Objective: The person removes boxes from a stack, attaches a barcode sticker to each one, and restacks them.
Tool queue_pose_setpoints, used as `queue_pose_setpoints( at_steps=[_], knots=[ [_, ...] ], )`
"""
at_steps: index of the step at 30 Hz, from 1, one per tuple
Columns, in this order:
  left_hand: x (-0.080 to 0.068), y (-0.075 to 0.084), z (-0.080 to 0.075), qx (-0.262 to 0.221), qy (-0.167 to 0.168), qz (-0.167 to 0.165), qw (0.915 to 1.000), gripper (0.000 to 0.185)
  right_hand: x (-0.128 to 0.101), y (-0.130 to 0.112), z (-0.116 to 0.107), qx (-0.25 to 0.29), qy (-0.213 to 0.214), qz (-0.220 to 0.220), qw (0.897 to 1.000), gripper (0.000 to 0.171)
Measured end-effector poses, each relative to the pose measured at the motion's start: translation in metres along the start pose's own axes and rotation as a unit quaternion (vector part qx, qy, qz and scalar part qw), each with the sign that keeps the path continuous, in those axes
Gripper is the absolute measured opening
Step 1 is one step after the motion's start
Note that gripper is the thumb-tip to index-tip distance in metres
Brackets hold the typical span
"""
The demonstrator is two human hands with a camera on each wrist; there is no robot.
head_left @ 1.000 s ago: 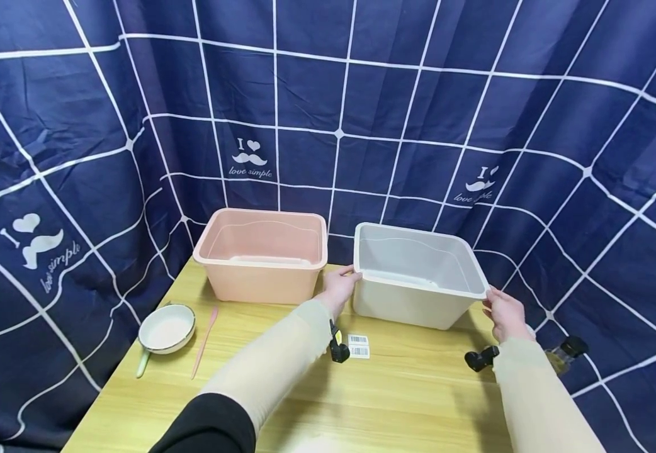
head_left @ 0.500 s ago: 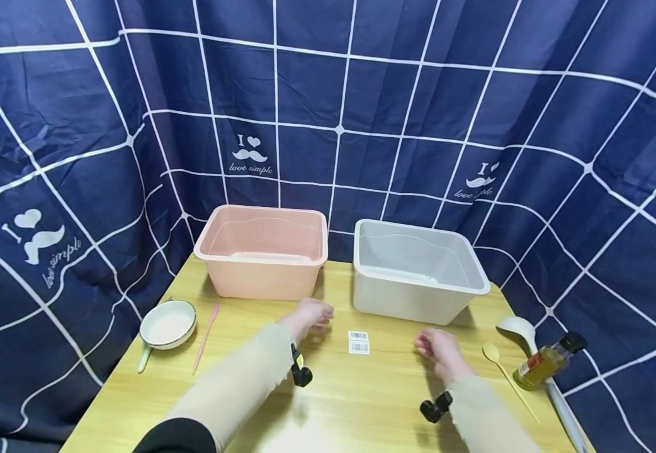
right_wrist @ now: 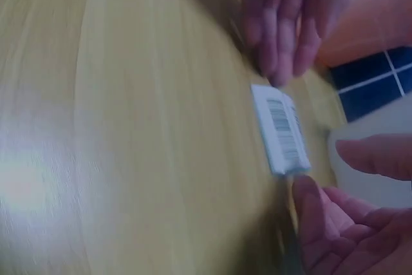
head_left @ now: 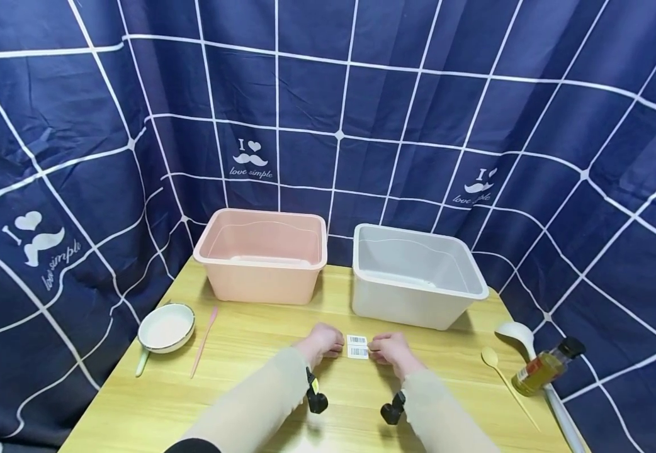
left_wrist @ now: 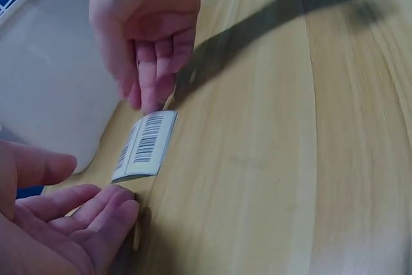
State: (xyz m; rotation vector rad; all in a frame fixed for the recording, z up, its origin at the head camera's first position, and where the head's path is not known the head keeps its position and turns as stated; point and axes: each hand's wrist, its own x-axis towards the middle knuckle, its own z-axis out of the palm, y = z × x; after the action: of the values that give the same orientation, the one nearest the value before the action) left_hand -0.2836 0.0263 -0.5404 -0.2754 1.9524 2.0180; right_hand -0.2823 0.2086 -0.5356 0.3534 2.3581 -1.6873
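Observation:
A small white card printed with barcodes (head_left: pixel 357 346) lies on the wooden table between my two hands. My left hand (head_left: pixel 321 343) is just left of it, fingertips close to its edge. On the other side, my right hand (head_left: pixel 394 351) has its fingertips right at the card's right edge. Seen from the left wrist, the barcode card (left_wrist: pixel 145 146) looks slightly bowed, and the left thumb (left_wrist: pixel 45 167) stands apart from the fingers. In the right wrist view the right thumb (right_wrist: pixel 380 156) is likewise raised off the fingers.
Behind stand a pink bin (head_left: pixel 262 280) and a grey bin (head_left: pixel 407 302). At left are a white bowl (head_left: pixel 166 328), a green handle (head_left: pixel 143 363) and a thin pink utensil (head_left: pixel 204 343). A yellow spoon (head_left: pixel 490 357), a white ladle (head_left: pixel 517 331) and an oil bottle (head_left: pixel 540 371) are at right.
Both hands have let go of the grey bin's rim and come down toward the body, closing in on the card from either side. The bins and the card have stayed in place.

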Motion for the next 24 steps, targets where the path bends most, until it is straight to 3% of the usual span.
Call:
queue_pose_setpoints(
  at_steps=[6,10,15,19,24],
  knots=[
    [0.0,-0.004,0.004,0.005,0.013,-0.002,0.9999,0.022,0.0,-0.001,0.019,0.008,0.027,0.005,1.0,0.02],
    [-0.003,-0.004,0.003,0.009,0.013,0.004,0.9999,0.024,0.001,0.0,0.025,0.045,0.042,0.008,0.998,0.019],
    [-0.009,0.0,-0.002,-0.039,0.01,0.023,0.9989,0.032,-0.004,-0.006,0.029,0.112,0.037,-0.011,0.993,0.02],
    [-0.016,0.007,-0.005,-0.074,0.02,0.04,0.9962,0.024,-0.012,-0.02,0.033,0.137,0.035,-0.035,0.989,0.019],
    [-0.023,0.013,-0.006,-0.081,0.035,0.048,0.9949,0.018,-0.021,-0.034,0.037,0.155,0.036,-0.048,0.986,0.016]
  ],
)
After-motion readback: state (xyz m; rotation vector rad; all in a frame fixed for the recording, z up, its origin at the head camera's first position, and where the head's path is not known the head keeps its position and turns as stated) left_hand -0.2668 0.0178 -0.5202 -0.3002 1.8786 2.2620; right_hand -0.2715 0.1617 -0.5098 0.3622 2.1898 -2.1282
